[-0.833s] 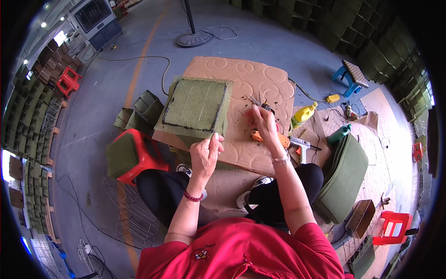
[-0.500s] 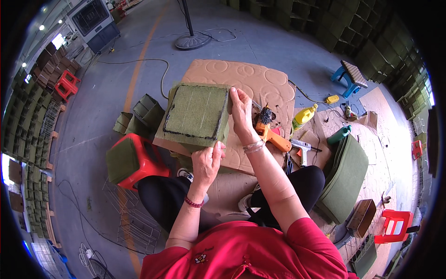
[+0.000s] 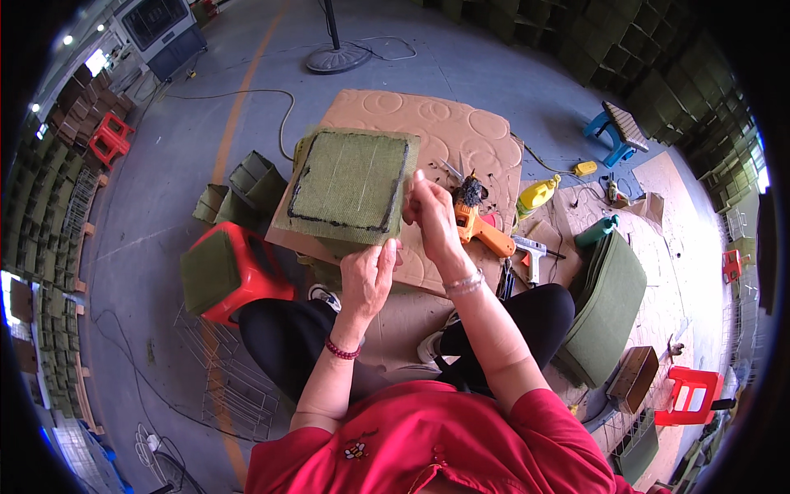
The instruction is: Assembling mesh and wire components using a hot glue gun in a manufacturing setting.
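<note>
A green fabric-covered box [image 3: 350, 181] stands on the cardboard in front of me, with a dark line of glue running around its top face. The fabric edges stick out past that line. At the near right corner, my left hand [image 3: 368, 278] is closed on the box's edge, thumb on top. My right hand [image 3: 434, 216] has its fingers curled in a pinch at the right edge of the box. Just right of that hand lies an orange glue gun [image 3: 487, 235] with a blackened tip. A white glue gun [image 3: 533, 255] rests beyond it.
A yellow bottle [image 3: 538, 196] and a green bottle [image 3: 597, 231] are to the right, near stacked green panels [image 3: 609, 317]. On the left are a red stool [image 3: 262, 272] and open green boxes [image 3: 257, 188]. A blue stool [image 3: 611, 132] stands farther off; a cable [image 3: 290, 123] crosses the floor.
My right hand has slid down the box's right edge from the far corner toward the near one, its fingers now curled. My left hand stays at the near corner.
</note>
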`<state>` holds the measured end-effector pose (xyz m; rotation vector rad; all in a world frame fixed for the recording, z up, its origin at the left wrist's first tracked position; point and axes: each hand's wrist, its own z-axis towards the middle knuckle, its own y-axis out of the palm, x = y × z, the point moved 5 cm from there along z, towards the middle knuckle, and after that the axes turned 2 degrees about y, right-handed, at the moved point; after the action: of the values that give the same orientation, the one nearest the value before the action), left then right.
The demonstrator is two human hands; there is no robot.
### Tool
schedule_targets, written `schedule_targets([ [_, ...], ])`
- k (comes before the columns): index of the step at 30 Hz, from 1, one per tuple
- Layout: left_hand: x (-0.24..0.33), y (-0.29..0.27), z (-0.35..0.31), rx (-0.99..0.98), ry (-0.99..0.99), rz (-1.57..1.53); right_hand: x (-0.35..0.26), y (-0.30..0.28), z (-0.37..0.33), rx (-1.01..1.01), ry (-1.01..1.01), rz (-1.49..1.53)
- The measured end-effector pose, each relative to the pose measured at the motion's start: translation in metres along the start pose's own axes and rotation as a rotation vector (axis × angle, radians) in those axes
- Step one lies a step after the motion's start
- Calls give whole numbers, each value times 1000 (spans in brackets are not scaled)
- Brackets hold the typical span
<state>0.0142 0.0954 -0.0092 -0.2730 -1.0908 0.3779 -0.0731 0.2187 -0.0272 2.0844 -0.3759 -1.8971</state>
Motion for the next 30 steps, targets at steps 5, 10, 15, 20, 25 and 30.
schedule_targets([
  [5, 3, -1, 1, -23, 22, 136, 4, 9, -13, -104, -85, 26],
  [10, 7, 0, 0, 4, 32, 138, 6, 9, -18, -85, -29, 71],
  [15, 2, -4, -4, 85, -46, 16, 9, 10, -40, -168, -3, 94],
  [20, 12, -5, -1, 78, 17, 129, 12, 11, -43, -167, -65, 141],
  [25, 2, -15, -9, 16, -20, 160, 14, 2, -49, -105, -157, -50],
  [30, -70, -81, -19, 562, -177, 65, 22, -6, -72, -172, -434, -645],
])
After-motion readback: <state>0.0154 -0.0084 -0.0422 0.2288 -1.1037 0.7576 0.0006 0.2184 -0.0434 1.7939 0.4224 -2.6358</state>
